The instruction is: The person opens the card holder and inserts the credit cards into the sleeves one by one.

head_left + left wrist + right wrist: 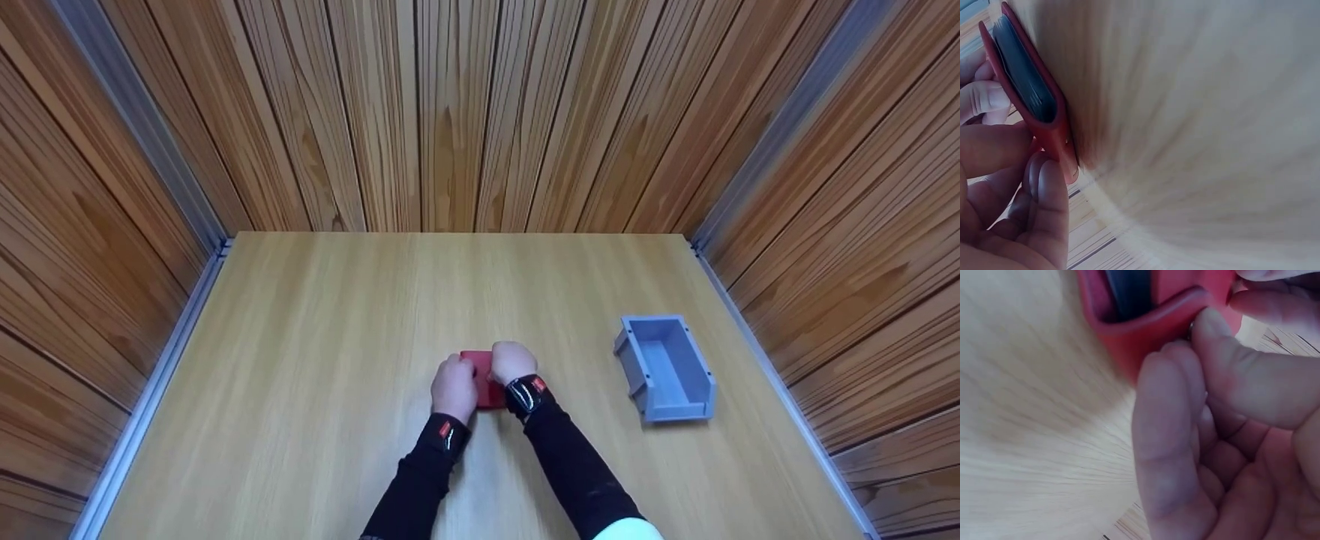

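A small red card wallet (491, 396) is held between both hands at the middle of the table. In the left wrist view, dark card sleeves (1024, 76) show inside its folded red cover. My left hand (454, 386) pinches the wallet's edge between thumb and curled fingers. On the other side, my right hand (514, 361) grips the red cover, thumb tip beside a small metal stud, as the right wrist view shows. Most of the wallet's outer face is hidden by the hands in the head view.
A grey-blue plastic bin (679, 412) stands on the wooden table (337, 337), to the right of the hands. Wood-panelled walls (450, 112) rise at the back and both sides, with metal rails (161, 367) along the table's side edges.
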